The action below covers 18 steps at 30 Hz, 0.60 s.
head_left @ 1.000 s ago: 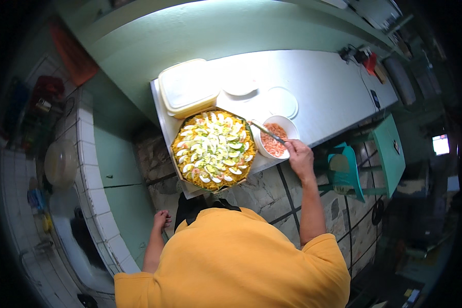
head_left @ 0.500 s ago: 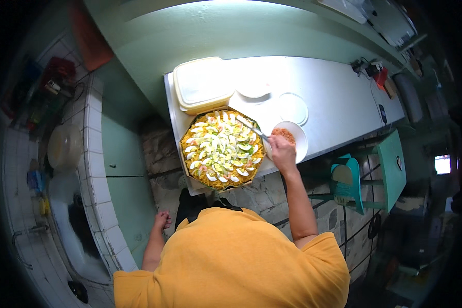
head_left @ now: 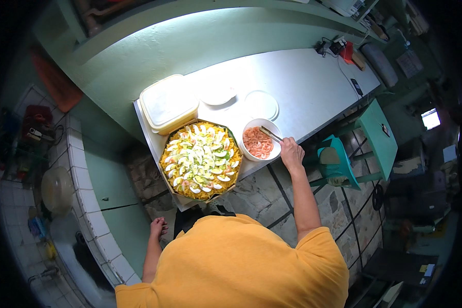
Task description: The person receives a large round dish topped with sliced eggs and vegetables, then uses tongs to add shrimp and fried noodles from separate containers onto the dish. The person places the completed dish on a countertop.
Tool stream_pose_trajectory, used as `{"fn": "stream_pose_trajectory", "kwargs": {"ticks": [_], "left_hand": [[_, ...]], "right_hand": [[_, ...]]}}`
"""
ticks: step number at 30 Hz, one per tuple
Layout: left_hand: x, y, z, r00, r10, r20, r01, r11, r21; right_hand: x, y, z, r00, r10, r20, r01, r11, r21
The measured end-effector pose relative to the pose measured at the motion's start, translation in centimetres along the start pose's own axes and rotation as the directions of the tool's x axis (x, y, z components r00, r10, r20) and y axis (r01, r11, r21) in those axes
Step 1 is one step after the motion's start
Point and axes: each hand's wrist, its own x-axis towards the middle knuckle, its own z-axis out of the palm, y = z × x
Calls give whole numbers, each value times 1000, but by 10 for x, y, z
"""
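Observation:
My right hand is closed round metal tongs, whose tips rest among small pink shrimp in a white bowl. To the bowl's left, near the table's front edge, sits an octagonal tray of yellow noodles. Egg wedges ring the noodles, with more egg, green bits and a few shrimp over the middle. My left hand hangs low beside my body, below the table's left end. Its fingers are curled, and nothing shows in them.
A lidded plastic container stands behind the tray on the white table. A white dish and a round lid lie farther back. A teal chair is at the right; a tiled counter with a sink is at the left.
My right hand has carried the tongs from over the tray's right edge to the shrimp bowl. The view has shifted, so the table appears turned. My left hand still hangs low.

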Motion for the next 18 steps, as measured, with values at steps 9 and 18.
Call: {"fn": "stream_pose_trajectory", "kwargs": {"ticks": [9, 18], "left_hand": [[-5, -25, -1, 998, -70, -6, 70, 997, 13], [-11, -52, -5, 996, -84, -27, 85, 996, 24]], "right_hand": [[-13, 12, -26, 998, 49, -35, -42, 980, 194], [-23, -73, -18, 987, -162, 11, 125, 801, 585]]}}
